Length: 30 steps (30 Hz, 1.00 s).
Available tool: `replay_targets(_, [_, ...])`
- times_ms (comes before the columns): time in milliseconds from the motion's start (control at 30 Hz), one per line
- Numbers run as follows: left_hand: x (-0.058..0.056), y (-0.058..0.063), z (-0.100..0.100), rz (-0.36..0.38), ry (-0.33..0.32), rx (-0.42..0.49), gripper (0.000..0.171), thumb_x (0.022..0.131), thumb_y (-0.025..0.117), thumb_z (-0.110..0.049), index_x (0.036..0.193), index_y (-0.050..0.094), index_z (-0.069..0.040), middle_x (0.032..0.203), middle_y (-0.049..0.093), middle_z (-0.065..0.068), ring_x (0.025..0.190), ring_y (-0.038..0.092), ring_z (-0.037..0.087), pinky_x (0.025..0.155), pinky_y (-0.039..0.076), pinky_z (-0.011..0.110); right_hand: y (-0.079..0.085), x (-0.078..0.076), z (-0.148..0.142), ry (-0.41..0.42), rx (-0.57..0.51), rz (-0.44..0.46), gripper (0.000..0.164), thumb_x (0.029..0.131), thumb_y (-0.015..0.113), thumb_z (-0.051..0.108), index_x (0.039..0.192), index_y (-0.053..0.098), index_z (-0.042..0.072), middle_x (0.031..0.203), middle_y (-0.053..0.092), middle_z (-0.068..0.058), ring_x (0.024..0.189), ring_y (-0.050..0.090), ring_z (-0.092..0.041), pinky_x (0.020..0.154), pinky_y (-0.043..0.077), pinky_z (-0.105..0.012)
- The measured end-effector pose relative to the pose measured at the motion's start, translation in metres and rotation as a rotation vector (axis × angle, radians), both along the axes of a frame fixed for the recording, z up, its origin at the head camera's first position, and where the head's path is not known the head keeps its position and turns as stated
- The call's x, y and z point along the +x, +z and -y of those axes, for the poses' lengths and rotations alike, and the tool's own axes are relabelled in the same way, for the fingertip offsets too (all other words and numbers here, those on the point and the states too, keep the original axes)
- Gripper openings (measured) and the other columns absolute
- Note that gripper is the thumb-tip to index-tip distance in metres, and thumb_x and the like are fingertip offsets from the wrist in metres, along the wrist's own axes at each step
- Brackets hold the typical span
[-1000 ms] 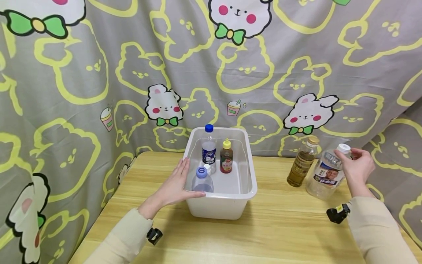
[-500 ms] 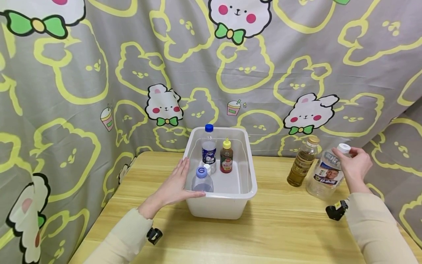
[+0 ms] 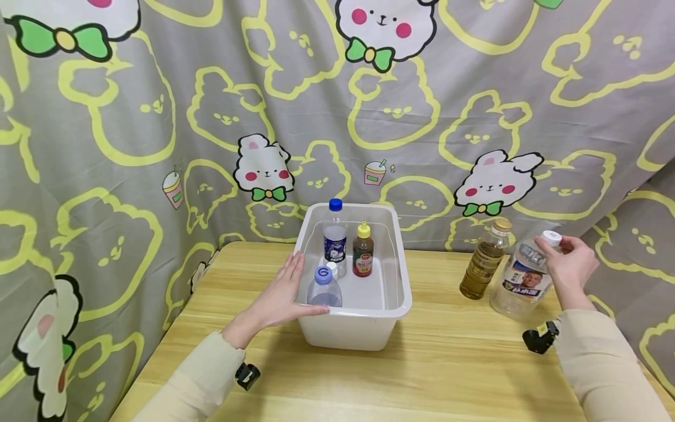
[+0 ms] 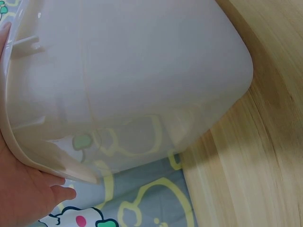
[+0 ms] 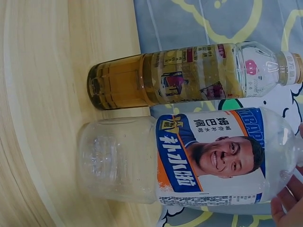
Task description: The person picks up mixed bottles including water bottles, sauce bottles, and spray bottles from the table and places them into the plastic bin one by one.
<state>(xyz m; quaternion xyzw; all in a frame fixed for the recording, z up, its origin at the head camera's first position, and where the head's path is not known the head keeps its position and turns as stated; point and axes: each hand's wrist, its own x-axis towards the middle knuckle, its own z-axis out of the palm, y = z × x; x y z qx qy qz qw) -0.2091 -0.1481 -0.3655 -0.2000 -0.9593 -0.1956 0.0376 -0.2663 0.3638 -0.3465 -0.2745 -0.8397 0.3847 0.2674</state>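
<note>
My left hand (image 3: 278,294) rests on the near left corner of a white plastic bin (image 3: 348,333), fingers stretched along the left rim and thumb along the front rim. Over at the right, my right hand (image 3: 572,262) grips the neck of a large clear drink bottle (image 3: 519,290) just below its white cap. This bottle stands on the table and looks colourless inside. In the right wrist view, its blue, white and orange label (image 5: 213,156) carries a printed portrait, and only fingertips show at the neck. Beside it stands a gold-capped bottle of amber liquid (image 3: 482,264).
Inside the bin are a blue-capped clear bottle (image 3: 334,234), a yellow-topped sauce bottle (image 3: 362,252) and a bluish-capped clear bottle (image 3: 324,288). A white cap (image 3: 332,268) shows behind the last one. A patterned curtain (image 3: 422,117) hangs behind the wooden table (image 3: 443,357).
My right hand shifts only slightly around the neck of the large bottle. The bottles, the bin and my left hand keep their places; the head view drifts a little.
</note>
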Motion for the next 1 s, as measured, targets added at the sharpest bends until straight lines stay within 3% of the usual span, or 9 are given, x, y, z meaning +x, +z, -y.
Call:
replay_targets(200, [0.0, 0.0, 0.0, 0.0, -0.003, 0.002, 0.122, 0.06, 0.046, -0.081, 0.14, 0.006, 0.002, 0.146, 0.001, 0.016, 0.133, -0.002, 0.027, 0.105, 0.012, 0.042, 0.002, 0.004, -0.001, 0.026, -0.054, 0.04, 0.064, 0.075, 0.064, 0.046, 0.123, 0.053, 0.004, 0.074, 0.043, 0.018, 0.061, 0.035, 0.007, 0.064, 0.034, -0.019])
replay_targets(467, [0.0, 0.0, 0.0, -0.003, -0.006, 0.004, 0.122, 0.061, 0.046, -0.081, 0.14, 0.006, 0.003, 0.146, 0.001, 0.017, 0.133, -0.002, 0.027, 0.105, 0.012, 0.042, 0.004, 0.01, -0.002, 0.079, -0.088, 0.042, 0.066, 0.074, 0.066, 0.044, 0.123, 0.052, 0.001, 0.055, 0.035, 0.034, 0.058, 0.035, 0.014, 0.062, 0.033, -0.014])
replay_targets(600, [0.0, 0.0, 0.0, -0.002, -0.007, 0.007, 0.122, 0.061, 0.046, -0.081, 0.14, 0.007, 0.003, 0.146, 0.002, 0.017, 0.133, -0.002, 0.027, 0.105, 0.012, 0.042, 0.005, 0.014, -0.002, 0.092, -0.084, 0.03, 0.059, 0.072, 0.068, 0.042, 0.114, 0.056, 0.002, 0.049, 0.035, 0.037, 0.054, 0.036, 0.016, 0.059, 0.032, -0.012])
replay_targets(733, [0.0, 0.0, 0.0, -0.001, -0.01, 0.008, 0.122, 0.061, 0.047, -0.08, 0.14, 0.007, 0.003, 0.146, 0.002, 0.017, 0.133, -0.002, 0.027, 0.105, 0.012, 0.042, 0.006, 0.019, -0.001, 0.089, -0.081, 0.03, 0.057, 0.071, 0.069, 0.043, 0.11, 0.058, 0.003, 0.046, 0.036, 0.037, 0.052, 0.036, 0.018, 0.073, 0.042, -0.023])
replay_targets(833, [0.0, 0.0, 0.0, -0.001, -0.007, 0.007, 0.122, 0.061, 0.046, -0.08, 0.14, 0.007, 0.003, 0.146, 0.002, 0.017, 0.133, -0.002, 0.027, 0.105, 0.012, 0.042, 0.007, 0.023, 0.0, 0.106, -0.072, 0.022, 0.065, 0.071, 0.069, 0.043, 0.117, 0.055, -0.001, 0.046, 0.034, 0.039, 0.053, 0.035, 0.019, 0.09, 0.038, -0.036])
replay_targets(1000, [0.0, -0.001, 0.0, 0.0, -0.002, 0.008, 0.122, 0.061, 0.046, -0.081, 0.14, 0.006, 0.003, 0.146, 0.001, 0.017, 0.133, -0.002, 0.026, 0.105, 0.011, 0.042, 0.009, 0.031, 0.006, 0.143, -0.031, 0.017, 0.068, 0.071, 0.069, 0.043, 0.118, 0.054, -0.003, 0.047, 0.035, 0.04, 0.056, 0.035, 0.019, 0.084, 0.038, -0.03])
